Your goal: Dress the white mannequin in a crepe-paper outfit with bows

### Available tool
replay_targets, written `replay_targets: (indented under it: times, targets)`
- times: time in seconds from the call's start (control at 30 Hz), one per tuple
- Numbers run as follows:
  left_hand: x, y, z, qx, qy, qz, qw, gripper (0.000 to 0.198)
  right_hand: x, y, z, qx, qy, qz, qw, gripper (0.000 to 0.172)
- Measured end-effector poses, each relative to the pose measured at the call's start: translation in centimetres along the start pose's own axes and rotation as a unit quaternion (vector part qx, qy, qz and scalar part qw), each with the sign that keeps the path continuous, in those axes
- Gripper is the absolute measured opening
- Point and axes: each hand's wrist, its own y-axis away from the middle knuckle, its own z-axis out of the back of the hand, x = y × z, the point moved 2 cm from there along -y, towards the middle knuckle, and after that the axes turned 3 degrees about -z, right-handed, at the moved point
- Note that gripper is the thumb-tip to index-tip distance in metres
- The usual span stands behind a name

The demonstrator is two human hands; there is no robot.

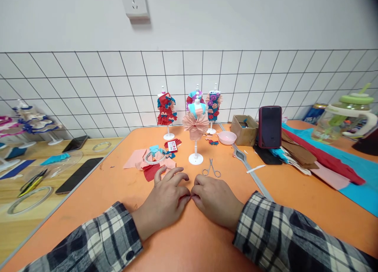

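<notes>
My left hand [168, 193] and my right hand [215, 199] meet low over the orange table [189, 240], fingertips almost touching. Thumb and index finger of each are pinched together; whatever is between them is too small or hidden to make out. The left hand's other fingers are lifted, and the right hand's are curled in. Just beyond my right hand lie small scissors [211, 170]. A miniature dress form [195, 124] with a pleated pink paper skirt stands ahead of both hands. Red paper [151, 172], pink paper [131, 159] and a tape roll [155, 157] are beside my left fingers.
Several other decorated dress forms, one in red [167, 112], stand near the tiled wall. To the right are a pink dish [227, 137], a cardboard box [244, 130], an upright phone [269, 127], coloured paper sheets [325, 153] and a jug [339, 122]. Yellow-handled cutters [33, 183] lie left.
</notes>
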Motion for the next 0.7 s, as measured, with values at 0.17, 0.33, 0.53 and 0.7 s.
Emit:
replay_targets:
  times: [0.17, 0.33, 0.53, 0.7]
  targets:
    - [-0.2, -0.1, 0.1, 0.003, 0.012, -0.023, 1.0, 0.017, 0.4, 0.3, 0.1, 0.016, -0.001, -0.006, 1.0, 0.021]
    - [0.1, 0.0, 0.3, 0.007, 0.058, -0.037, 0.998, 0.017, -0.6, -0.4, 0.8, 0.029, -0.07, 0.012, 0.997, 0.02]
    - [0.5, 0.2, 0.4, -0.004, 0.12, -0.085, 0.989, 0.018, -11.7, 0.1, 5.4, 0.035, -0.114, -0.13, 0.984, 0.031]
    - [0.1, 0.3, 0.2, 0.014, 0.114, -0.112, 0.987, 0.016, -20.4, 3.6, 6.7, 0.083, -0.071, -0.22, 0.969, 0.026]
